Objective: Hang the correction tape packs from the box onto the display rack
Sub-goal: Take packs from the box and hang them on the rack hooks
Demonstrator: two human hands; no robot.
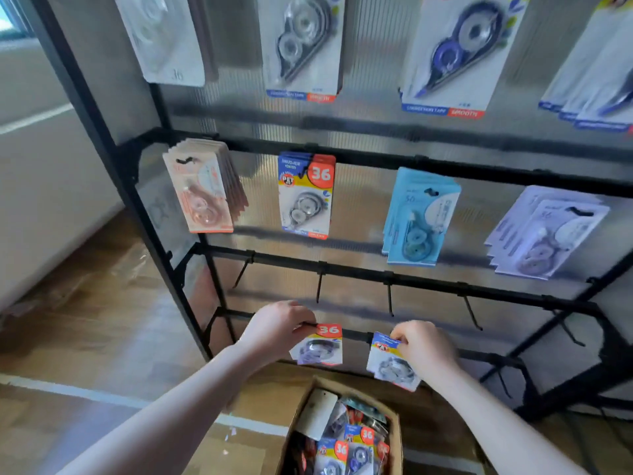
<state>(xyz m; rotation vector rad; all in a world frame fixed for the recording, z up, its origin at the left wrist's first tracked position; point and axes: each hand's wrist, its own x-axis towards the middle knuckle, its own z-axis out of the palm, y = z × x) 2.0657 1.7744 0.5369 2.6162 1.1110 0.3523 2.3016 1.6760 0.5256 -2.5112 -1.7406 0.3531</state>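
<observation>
Hanging is under way at the lowest bar of the display rack (pixel 428 159), lower centre of the frame. The left hand (pixel 277 325) is pinching the top of one correction tape pack (pixel 320 346) at a hook, while the right hand (pixel 423 347) is gripping another pack (pixel 388 363) by its header. Next, each hang-hole likely needs threading onto a peg. More packs are waiting in the box (pixel 395 440) at bottom centre.

Head view, forward and down, close to display rack (pixel 376 159).
</observation>
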